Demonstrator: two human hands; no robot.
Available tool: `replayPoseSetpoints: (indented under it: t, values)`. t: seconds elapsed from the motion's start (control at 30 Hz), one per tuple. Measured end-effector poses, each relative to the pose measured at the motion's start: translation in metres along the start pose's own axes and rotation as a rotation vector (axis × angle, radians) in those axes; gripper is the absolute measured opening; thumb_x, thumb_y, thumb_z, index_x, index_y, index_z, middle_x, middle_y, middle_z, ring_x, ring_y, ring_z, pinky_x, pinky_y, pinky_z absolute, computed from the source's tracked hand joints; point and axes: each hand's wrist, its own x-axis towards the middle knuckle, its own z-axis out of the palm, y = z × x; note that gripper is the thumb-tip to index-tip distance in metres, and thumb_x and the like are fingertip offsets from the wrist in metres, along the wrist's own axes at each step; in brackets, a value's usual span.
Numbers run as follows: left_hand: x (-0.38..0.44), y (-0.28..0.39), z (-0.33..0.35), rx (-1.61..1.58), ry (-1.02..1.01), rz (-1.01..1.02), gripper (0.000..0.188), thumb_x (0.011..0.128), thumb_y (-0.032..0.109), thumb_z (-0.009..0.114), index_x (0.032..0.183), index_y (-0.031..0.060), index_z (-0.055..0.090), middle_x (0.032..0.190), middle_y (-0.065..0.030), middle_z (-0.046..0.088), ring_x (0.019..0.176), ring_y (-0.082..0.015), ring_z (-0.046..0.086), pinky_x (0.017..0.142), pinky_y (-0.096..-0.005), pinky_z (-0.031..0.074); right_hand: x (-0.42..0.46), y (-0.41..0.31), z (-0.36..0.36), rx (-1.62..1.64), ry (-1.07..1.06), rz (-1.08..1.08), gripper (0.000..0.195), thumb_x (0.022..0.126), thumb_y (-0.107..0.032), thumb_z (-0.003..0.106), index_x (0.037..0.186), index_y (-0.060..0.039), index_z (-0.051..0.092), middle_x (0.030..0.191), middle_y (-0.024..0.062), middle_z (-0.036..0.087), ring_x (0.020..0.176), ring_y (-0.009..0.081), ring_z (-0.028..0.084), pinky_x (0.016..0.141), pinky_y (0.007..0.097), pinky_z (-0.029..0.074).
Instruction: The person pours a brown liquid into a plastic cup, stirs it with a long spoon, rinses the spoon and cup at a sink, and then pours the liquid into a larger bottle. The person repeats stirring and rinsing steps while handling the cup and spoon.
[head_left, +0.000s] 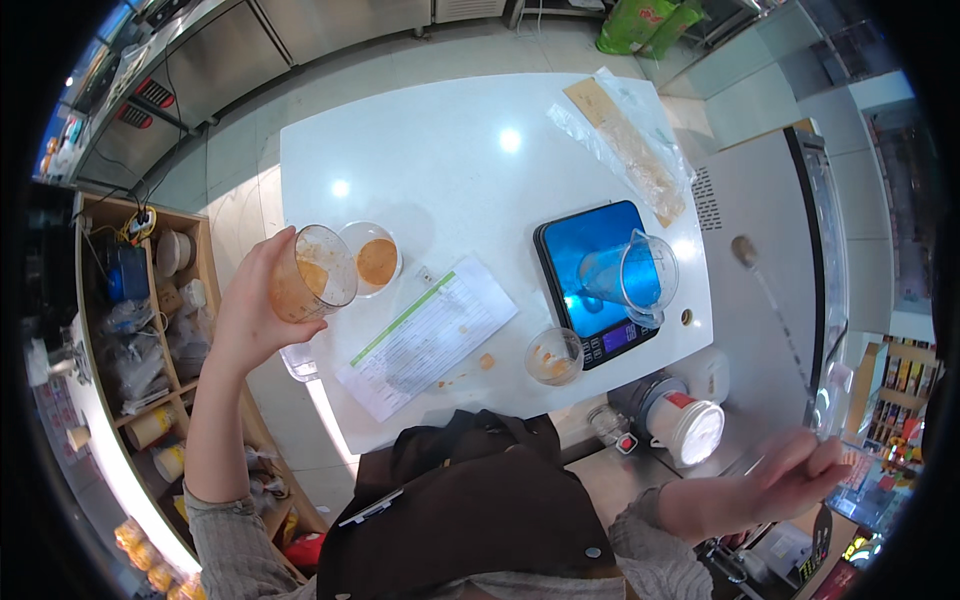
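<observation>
My left hand (259, 300) grips a clear cup (341, 266) tilted, with orange-brown residue inside, above the left side of the white table (450, 150). Beside it stands a clear container (377, 262) with an orange-brown content. At the far right my right hand (799, 476) holds a long twisted-handle bar spoon (780, 315), its bowl raised away from the table. A clear measuring jug (649, 274) rests on a digital scale (559, 247); a small clear cup (553, 356) with orange bits is by the scale's near corner. A printed sheet (427, 337) lies in the middle.
Orange crumbs (487, 361) lie near the table's front edge. A plastic-wrapped flat package (626, 142) is at the back right. A white lidded bucket (686, 427) stands below the right edge. Wooden shelves (206, 262) hold supplies at left; a large appliance (750, 180) stands at right.
</observation>
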Motion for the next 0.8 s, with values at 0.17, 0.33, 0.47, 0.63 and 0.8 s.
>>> replayPoseSetpoints:
  t: [0.17, 0.33, 0.47, 0.63, 0.8]
  values:
    - [0.003, 0.006, -0.001, 0.005, -0.03, -0.03, 0.097, 0.05, 0.019, 0.085, 0.134, 0.0058, 0.038, 0.126, -0.0141, 0.051, 0.118, -0.0314, 0.05, 0.099, -0.0387, 0.041, -0.005, 0.025, 0.019, -0.042, 0.041, 0.258, 0.048, 0.101, -0.043, 0.025, 0.064, -0.013, 0.028, 0.039, 0.009, 0.039, 0.029, 0.0148, 0.036, 0.035, 0.0295, 0.044]
    - [0.0, 0.006, -0.001, 0.02, -0.033, -0.037, 0.097, 0.05, 0.019, 0.085, 0.134, 0.0061, 0.038, 0.125, -0.0142, 0.051, 0.117, -0.0315, 0.05, 0.098, -0.0385, 0.041, 0.004, 0.086, 0.047, 0.001, -0.067, 0.496, 0.042, 0.101, -0.036, 0.033, 0.07, -0.0078, 0.04, 0.049, 0.0061, 0.044, 0.038, 0.0119, 0.043, 0.044, 0.0269, 0.049]
    - [0.003, 0.009, -0.003, 0.044, 0.004, 0.018, 0.095, 0.05, 0.018, 0.085, 0.133, 0.007, 0.039, 0.121, -0.0145, 0.053, 0.111, -0.0332, 0.053, 0.093, -0.0394, 0.045, 0.003, 0.113, 0.055, -0.106, -0.112, 0.593, 0.028, 0.099, -0.025, 0.04, 0.084, -0.0039, 0.049, 0.053, 0.0026, 0.046, 0.043, 0.0095, 0.048, 0.048, 0.025, 0.049]
    - [0.002, 0.007, -0.002, 0.037, 0.006, 0.024, 0.094, 0.051, 0.018, 0.085, 0.133, 0.0069, 0.04, 0.121, -0.0147, 0.053, 0.112, -0.033, 0.053, 0.094, -0.0393, 0.044, -0.011, 0.118, 0.061, -0.178, -0.135, 0.649, 0.021, 0.092, -0.011, 0.053, 0.111, -0.0033, 0.054, 0.056, 0.0013, 0.051, 0.046, 0.0068, 0.047, 0.051, 0.0233, 0.047]
    - [0.003, 0.005, -0.001, 0.033, 0.012, 0.032, 0.093, 0.052, 0.018, 0.085, 0.133, 0.0065, 0.04, 0.121, -0.0146, 0.053, 0.112, -0.0324, 0.053, 0.095, -0.0391, 0.044, -0.029, 0.113, 0.068, -0.191, -0.066, 0.734, 0.054, 0.084, -0.003, 0.059, 0.133, -0.0055, 0.037, 0.058, -0.0002, 0.052, 0.05, 0.0068, 0.049, 0.057, 0.0232, 0.046]
